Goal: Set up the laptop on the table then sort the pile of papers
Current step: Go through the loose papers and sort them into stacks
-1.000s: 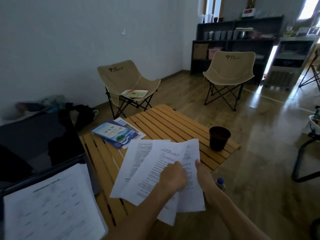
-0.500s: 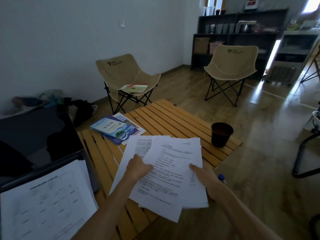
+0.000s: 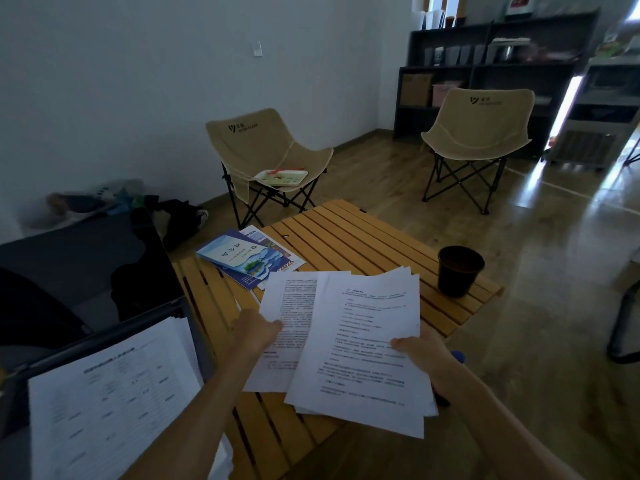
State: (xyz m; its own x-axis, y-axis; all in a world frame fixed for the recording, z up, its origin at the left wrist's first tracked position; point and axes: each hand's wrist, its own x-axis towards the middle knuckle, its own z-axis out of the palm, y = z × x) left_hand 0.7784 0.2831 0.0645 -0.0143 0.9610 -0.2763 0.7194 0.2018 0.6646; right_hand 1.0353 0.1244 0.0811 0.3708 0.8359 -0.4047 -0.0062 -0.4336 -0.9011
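Observation:
Over the wooden slat table (image 3: 349,237) I hold printed papers in both hands. My left hand (image 3: 256,332) pinches the left edge of a single printed sheet (image 3: 287,327). My right hand (image 3: 420,348) grips the right edge of a stack of papers (image 3: 360,344) that overlaps that sheet. An open laptop (image 3: 86,271) with a dark screen stands at the table's left end. More printed sheets (image 3: 104,403) lie on its keyboard.
Blue brochures (image 3: 242,259) lie on the table beyond the papers. A dark cup (image 3: 459,270) stands near the table's right edge. A bottle's blue cap (image 3: 459,356) shows behind my right wrist. Two beige folding chairs (image 3: 270,157) (image 3: 478,129) and dark shelves (image 3: 485,71) stand further back.
My left hand has slid left along the papers and drawn one sheet apart from the stack. The right hand has kept its hold on the stack.

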